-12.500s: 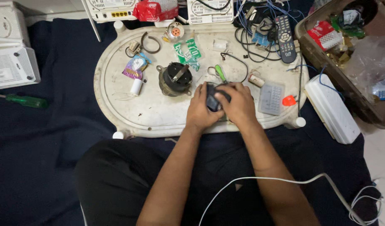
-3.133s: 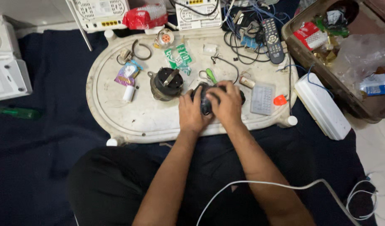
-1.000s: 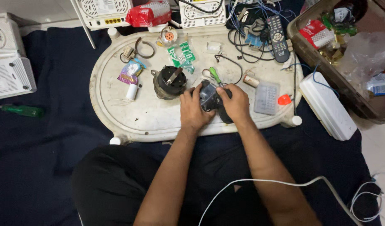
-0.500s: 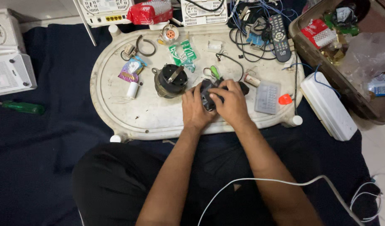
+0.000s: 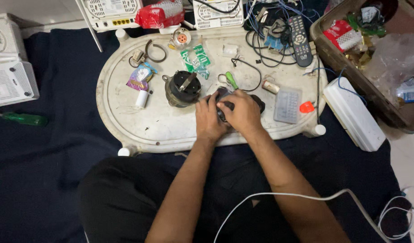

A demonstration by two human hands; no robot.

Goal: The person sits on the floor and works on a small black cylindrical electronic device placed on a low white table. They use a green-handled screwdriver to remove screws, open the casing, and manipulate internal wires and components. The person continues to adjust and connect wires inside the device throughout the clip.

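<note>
Both hands, left hand [image 5: 209,118] and right hand [image 5: 242,112], close their fingers around a small dark gadget [image 5: 223,94] (mostly hidden), just right of the round black motor [image 5: 183,88].

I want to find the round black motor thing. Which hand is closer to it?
Left. The left hand sits just right of the round black motor, almost beside it. The right hand lies farther right, with the left hand between, both gripping a small dark device.
</note>
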